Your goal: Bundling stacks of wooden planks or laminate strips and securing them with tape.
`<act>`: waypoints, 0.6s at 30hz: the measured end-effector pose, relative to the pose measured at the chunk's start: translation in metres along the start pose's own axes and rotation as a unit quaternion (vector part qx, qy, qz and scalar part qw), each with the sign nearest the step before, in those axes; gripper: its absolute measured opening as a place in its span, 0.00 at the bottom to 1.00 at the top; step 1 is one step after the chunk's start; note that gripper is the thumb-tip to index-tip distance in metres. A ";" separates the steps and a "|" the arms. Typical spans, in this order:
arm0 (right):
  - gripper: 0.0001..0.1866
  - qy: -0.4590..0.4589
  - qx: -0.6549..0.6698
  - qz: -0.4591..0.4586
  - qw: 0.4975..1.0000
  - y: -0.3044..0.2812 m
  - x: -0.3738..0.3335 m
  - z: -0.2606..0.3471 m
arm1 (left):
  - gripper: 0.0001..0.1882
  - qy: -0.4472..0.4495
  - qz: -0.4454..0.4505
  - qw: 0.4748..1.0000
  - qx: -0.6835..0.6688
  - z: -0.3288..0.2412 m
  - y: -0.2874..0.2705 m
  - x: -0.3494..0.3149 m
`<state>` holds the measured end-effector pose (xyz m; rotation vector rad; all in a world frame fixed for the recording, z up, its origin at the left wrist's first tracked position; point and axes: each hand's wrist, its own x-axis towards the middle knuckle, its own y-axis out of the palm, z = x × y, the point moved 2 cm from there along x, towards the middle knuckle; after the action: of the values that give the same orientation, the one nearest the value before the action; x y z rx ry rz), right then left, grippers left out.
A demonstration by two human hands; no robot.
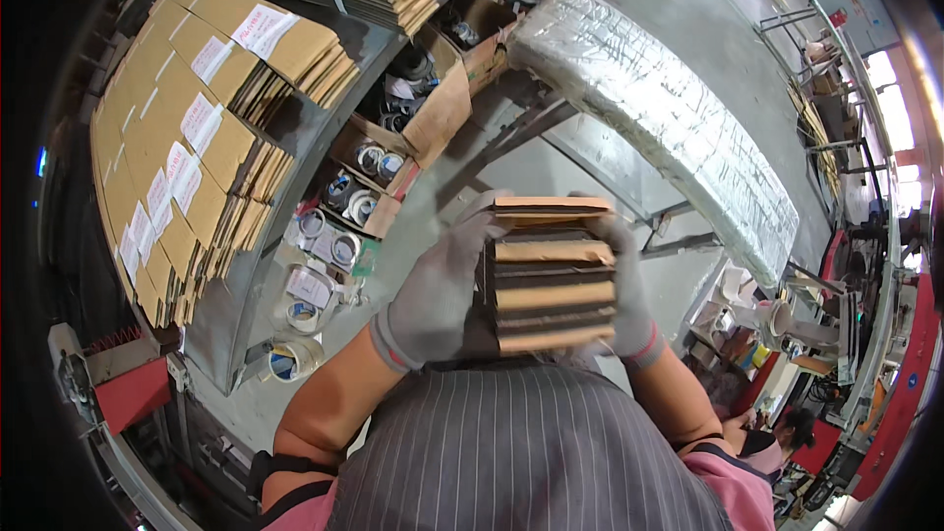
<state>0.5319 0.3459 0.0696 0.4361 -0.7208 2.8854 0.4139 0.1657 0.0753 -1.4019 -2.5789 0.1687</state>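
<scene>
In front of my body I hold a stack of folded cardboard pieces (554, 295), its tan and dark edges facing up in alternating layers. My left hand (430, 285), in a grey glove, grips the stack's left side. On the opposite side my right hand (634, 290), gloved alike, is closed around it, with some of its fingers hidden behind the cardboard. More flat cardboard bundles (162, 128), tied with white bands and bearing white labels, lie in rows on a dark metal table (305, 162) to my left.
Under the table's edge stand open cartons (438, 118) and tape rolls (344, 248). A long plastic-wrapped bundle (659, 108) lies on a metal frame ahead to the right. At the lower right another person (762, 442) is near red machinery (900, 383).
</scene>
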 end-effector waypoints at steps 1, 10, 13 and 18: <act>0.61 0.097 0.111 -0.026 0.989 -0.002 0.002 0.011 | 0.21 0.059 -0.005 0.998 0.016 -0.014 0.001 -0.003; 0.61 0.377 0.468 -0.162 0.783 -0.004 0.012 0.014 | 0.61 0.150 0.035 0.985 0.072 -0.013 0.012 0.005; 0.61 0.022 -0.008 -0.030 0.999 -0.010 -0.004 -0.028 | 0.62 0.103 0.023 0.994 0.022 0.009 0.013 0.022; 0.59 0.010 -0.065 -0.012 0.998 -0.015 0.011 -0.016 | 0.63 0.079 0.055 0.993 0.061 0.001 0.001 0.032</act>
<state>0.5206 0.3675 0.0657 0.3964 -0.8860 2.7958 0.3976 0.1929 0.0779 -1.4507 -2.3254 0.2191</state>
